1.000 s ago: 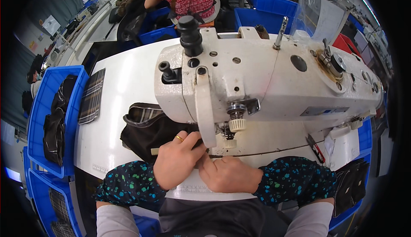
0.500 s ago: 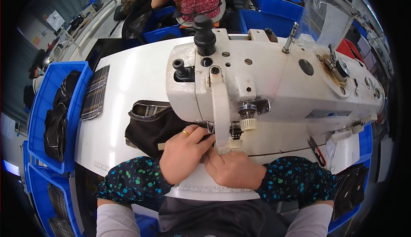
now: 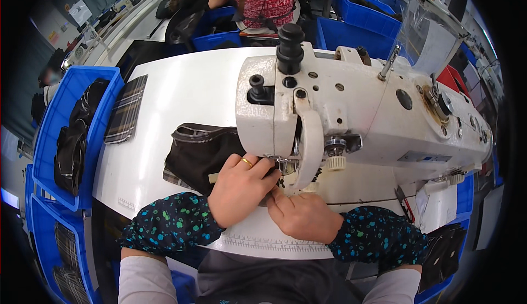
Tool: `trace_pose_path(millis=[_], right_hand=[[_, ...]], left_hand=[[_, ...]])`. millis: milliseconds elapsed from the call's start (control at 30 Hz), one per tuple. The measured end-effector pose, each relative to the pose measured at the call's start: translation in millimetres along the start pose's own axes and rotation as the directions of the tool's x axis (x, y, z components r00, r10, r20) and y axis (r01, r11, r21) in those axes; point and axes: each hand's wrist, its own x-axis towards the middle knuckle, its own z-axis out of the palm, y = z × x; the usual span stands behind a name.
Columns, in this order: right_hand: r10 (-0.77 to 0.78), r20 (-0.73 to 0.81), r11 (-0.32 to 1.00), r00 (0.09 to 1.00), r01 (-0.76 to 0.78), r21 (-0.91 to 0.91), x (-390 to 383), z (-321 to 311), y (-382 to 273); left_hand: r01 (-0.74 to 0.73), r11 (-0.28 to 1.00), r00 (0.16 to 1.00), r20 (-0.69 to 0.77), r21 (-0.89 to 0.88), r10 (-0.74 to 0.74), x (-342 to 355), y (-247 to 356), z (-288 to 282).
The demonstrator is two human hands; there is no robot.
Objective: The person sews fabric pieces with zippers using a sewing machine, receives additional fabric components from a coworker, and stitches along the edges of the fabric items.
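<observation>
Beneath the head of the white sewing machine (image 3: 351,117) lies a dark fabric pouch (image 3: 200,150) with a zipper along its top and plaid lining. My left hand (image 3: 239,191), wearing a ring, has its fingers bent and gripping the pouch beside the presser foot. My right hand (image 3: 302,216) is closed at the near edge of the pouch, just below the needle area, thumb and index close to the left thumb; their tips are partly hidden. A white ruler strip (image 3: 269,243) runs along the table edge below my hands.
Blue bins (image 3: 41,139) with dark and plaid pieces flank the left. A plaid panel (image 3: 125,109) lies on the table (image 3: 151,101). Scissors (image 3: 405,205) and stacked dark pieces (image 3: 442,254) are right. A co-worker (image 3: 258,2) in red sits beyond the machine.
The view has shifted, so the machine appears farther right. The pouch and both hands have moved slightly away from me, with the pouch a little leftward relative to the machine head.
</observation>
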Motion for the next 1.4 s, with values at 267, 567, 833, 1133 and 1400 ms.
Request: trace_pose_path(millis=[267,567,833,1133,1400], right_hand=[[0.008,0.011,1.000,1.000,-0.008,0.022,-0.1,0.9,-0.4],[0.019,0.039,1.000,0.999,-0.019,-0.001,-2.0,-3.6,-1.4],[-0.019,0.044,1.000,0.999,0.019,0.006,-0.1,-3.2,2.9],[0.226,0.609,0.962,0.761,-0.272,-0.018,-44.3,22.7,14.8],[-0.019,0.080,0.997,0.997,0.024,-0.072,-6.0,4.2,9.6]], left_hand=[[-0.060,0.991,0.994,-0.082,0.121,0.070,-3.9,3.4,0.4],[0.132,0.991,0.986,0.104,-0.001,-0.131,-2.5,1.5,-10.1],[0.113,0.990,0.992,0.055,0.085,-0.117,-2.9,-3.9,-5.8],[0.214,0.970,0.971,-0.086,-0.110,-0.224,2.6,1.3,55.0],[0.342,0.934,0.841,-0.412,-0.100,-0.352,-9.4,13.1,95.8]])
